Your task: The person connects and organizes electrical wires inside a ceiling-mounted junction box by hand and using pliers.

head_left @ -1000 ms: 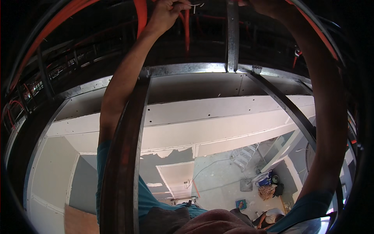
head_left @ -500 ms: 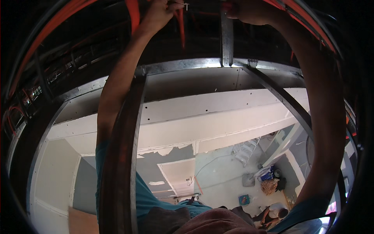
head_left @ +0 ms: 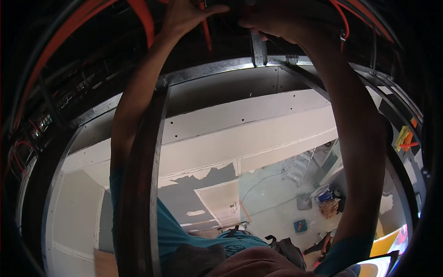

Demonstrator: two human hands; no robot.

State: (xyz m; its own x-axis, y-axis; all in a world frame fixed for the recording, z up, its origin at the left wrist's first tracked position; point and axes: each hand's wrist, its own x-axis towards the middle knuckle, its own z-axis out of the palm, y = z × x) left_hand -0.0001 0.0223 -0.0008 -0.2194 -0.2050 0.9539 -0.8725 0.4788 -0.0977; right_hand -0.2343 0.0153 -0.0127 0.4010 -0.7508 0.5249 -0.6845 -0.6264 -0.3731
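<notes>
Both hands are reaching overhead at top centre: left hand point(head_left: 184, 16) spread, fingertips touching thin orange cable point(head_left: 206, 32), right hand point(head_left: 272, 21) curling around vertical galvanised steel hanger strip point(head_left: 258, 48), seemingly steadying it above grey metal ceiling track point(head_left: 207, 70).

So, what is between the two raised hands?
In the head view, a thin orange cable hangs between the left hand and the right hand.

A vertical grey metal hanger strip point(head_left: 258, 48), upper end apparently hidden overhead.

L hand point(head_left: 187, 16) left of metal hanger point(head_left: 259, 48); R hand point(head_left: 277, 21) on its top.
</notes>
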